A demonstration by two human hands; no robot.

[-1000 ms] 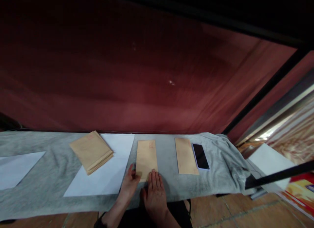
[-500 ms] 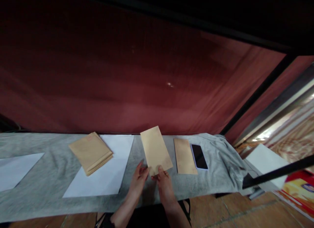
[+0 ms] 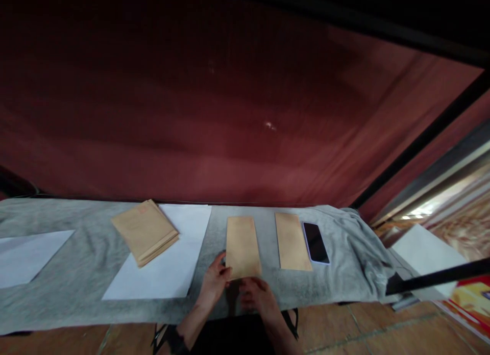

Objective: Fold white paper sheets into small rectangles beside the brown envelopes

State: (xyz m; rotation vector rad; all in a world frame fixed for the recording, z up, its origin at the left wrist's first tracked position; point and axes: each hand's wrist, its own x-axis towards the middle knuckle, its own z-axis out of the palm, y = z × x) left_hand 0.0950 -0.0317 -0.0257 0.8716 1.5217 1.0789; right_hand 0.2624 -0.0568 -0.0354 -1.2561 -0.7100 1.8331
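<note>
A brown paper envelope (image 3: 242,245) lies in front of me, its long side pointing away. My left hand (image 3: 214,282) pinches its lower left corner, thumb at the near edge and fingers along the left side. Just below the near edge is my right hand (image 3: 258,295), slightly smeared, with loosely bent fingers apart and nothing seen in them. A second brown envelope (image 3: 293,243) lies flat to the right, beside a dark-screened phone (image 3: 316,243) with a pale purple edge. To the left, a stack of brown envelopes (image 3: 145,232) rests askew on white paper (image 3: 164,281).
Grey cloth (image 3: 88,273) covers the long table. More white paper (image 3: 30,255) lies at the far left. Behind the table hangs a dark red sheet (image 3: 191,156). A black pole (image 3: 429,276) crosses at the right, near a white board (image 3: 424,253).
The envelope has gone from tilted and raised to lying straighter and lower. My right hand has let go of its near edge and drawn down. The view has shifted slightly.
</note>
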